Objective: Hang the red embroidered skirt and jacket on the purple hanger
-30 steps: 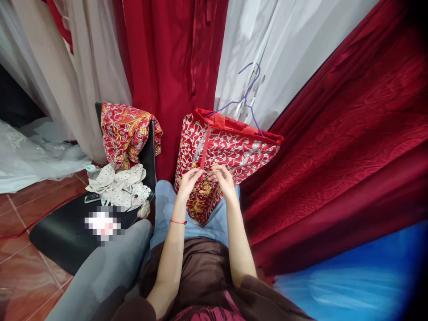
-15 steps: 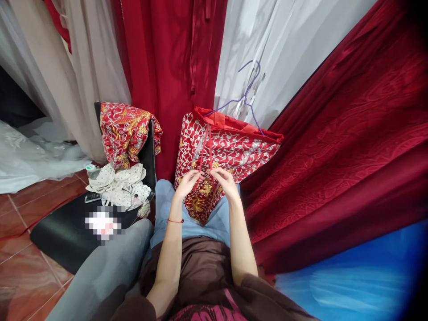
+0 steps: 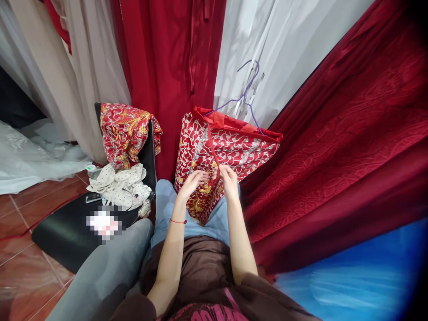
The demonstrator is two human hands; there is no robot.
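Note:
A red garment (image 3: pixel 234 145) with silver and gold embroidery hangs from a purple wire hanger (image 3: pixel 245 94) in front of me, its lower part between my knees. Thin red ties (image 3: pixel 213 147) run down from its waistband. My right hand (image 3: pixel 229 180) pinches these ties between thumb and fingers, over the front of the cloth. Just left of them is my left hand (image 3: pixel 195 183), its fingers stretched toward the ties and apart from my right hand. The tie ends are partly hidden by my fingers.
At left stands a black chair (image 3: pixel 63 232). A matching embroidered red cloth (image 3: pixel 125 131) drapes over its backrest; a dotted white cloth (image 3: pixel 122 185), a phone (image 3: pixel 93 198) and a blurred item lie on the seat. Long red (image 3: pixel 334 147) and white fabrics (image 3: pixel 284 49) hang close around.
Before, each hand held one tie, the two hanging apart. Now the ties run together to my right hand, which has moved slightly left and up. My left hand has let go and shifted right.

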